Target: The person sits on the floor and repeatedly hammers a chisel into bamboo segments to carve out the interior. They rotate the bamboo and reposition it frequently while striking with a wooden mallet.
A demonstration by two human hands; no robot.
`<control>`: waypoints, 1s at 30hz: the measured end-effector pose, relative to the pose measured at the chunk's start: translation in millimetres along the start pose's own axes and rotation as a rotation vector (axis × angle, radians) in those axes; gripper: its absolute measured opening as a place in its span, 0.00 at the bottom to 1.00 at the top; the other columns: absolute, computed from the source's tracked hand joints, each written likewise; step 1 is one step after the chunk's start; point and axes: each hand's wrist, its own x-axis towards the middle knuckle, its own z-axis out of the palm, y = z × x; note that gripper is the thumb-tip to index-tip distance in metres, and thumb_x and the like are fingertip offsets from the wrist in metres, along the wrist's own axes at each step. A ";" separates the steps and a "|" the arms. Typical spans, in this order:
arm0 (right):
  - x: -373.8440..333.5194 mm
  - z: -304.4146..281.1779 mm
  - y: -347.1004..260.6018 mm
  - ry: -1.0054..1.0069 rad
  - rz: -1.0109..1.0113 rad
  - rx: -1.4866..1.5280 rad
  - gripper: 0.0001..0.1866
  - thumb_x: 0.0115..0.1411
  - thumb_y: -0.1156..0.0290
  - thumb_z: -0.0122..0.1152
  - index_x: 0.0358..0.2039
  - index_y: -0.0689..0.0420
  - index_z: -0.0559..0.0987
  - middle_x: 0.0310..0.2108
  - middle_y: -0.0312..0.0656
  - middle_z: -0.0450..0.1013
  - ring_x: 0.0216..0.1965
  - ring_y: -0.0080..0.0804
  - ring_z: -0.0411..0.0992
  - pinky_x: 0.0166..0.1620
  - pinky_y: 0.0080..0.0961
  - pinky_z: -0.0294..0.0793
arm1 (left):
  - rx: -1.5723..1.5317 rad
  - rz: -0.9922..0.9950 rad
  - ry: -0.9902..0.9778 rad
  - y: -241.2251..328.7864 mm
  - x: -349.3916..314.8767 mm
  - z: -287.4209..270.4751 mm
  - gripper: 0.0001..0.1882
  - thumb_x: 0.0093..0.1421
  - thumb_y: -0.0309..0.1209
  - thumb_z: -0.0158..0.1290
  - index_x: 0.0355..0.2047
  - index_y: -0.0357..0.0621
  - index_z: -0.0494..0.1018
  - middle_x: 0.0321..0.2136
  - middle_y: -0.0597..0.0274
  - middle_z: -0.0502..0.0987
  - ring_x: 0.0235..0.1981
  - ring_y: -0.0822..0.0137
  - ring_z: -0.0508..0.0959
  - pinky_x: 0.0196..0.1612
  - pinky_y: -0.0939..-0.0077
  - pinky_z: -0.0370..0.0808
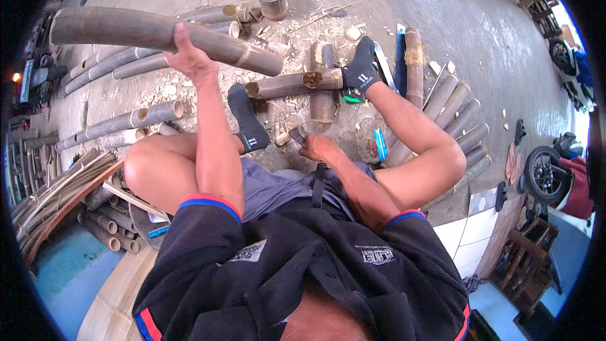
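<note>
My left hand (194,62) grips a thick brown bamboo tube (139,30) near its right half, raised above the floor and pointing off to the left. Close to my lap, my right hand (319,148) is closed around a short dark tool (296,135); its exact kind is hard to make out. Between my feet, a bamboo piece with a notch cut in it (284,85) lies across an upright-running bamboo piece (322,108). My right foot (361,66) rests against the end of the crosswise piece.
Wood chips litter the floor around several bamboo tubes (129,118) at left. More tubes (456,104) lie beside my right leg. A dark-filled round pot (272,1) stands ahead. Split strips (63,196) are piled at lower left. A motorcycle wheel (545,175) is at far right.
</note>
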 end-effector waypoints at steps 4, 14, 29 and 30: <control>2.8 7.4 7.0 0.020 -0.004 0.025 0.26 0.59 0.47 0.60 0.45 0.58 0.82 0.40 0.59 0.80 0.45 0.59 0.79 0.49 0.50 0.78 | -0.077 0.006 -0.206 -31.5 -41.6 26.6 0.33 0.54 0.39 0.65 0.54 0.35 0.65 0.35 0.48 0.78 0.30 0.54 0.82 0.36 0.57 0.83; 11.2 9.6 14.2 -0.014 -0.032 0.023 0.27 0.59 0.46 0.60 0.45 0.57 0.81 0.41 0.55 0.81 0.45 0.56 0.80 0.48 0.47 0.78 | 0.038 0.047 -0.478 -74.8 -92.4 40.5 0.29 0.56 0.47 0.65 0.42 0.31 0.72 0.28 0.52 0.81 0.29 0.62 0.82 0.38 0.65 0.81; 15.1 9.8 12.8 0.015 -0.026 0.020 0.28 0.59 0.45 0.60 0.47 0.58 0.80 0.41 0.59 0.80 0.46 0.58 0.79 0.49 0.49 0.77 | 0.390 0.051 -0.676 -59.4 -121.0 56.5 0.36 0.46 0.43 0.76 0.48 0.37 0.72 0.37 0.56 0.82 0.37 0.65 0.82 0.43 0.69 0.80; 13.4 7.6 11.0 0.018 -0.024 0.024 0.28 0.60 0.46 0.60 0.47 0.57 0.79 0.41 0.59 0.80 0.46 0.58 0.79 0.48 0.49 0.77 | 0.435 0.092 -0.690 -57.6 -119.3 55.1 0.36 0.47 0.42 0.76 0.49 0.37 0.71 0.37 0.56 0.82 0.37 0.65 0.82 0.43 0.69 0.80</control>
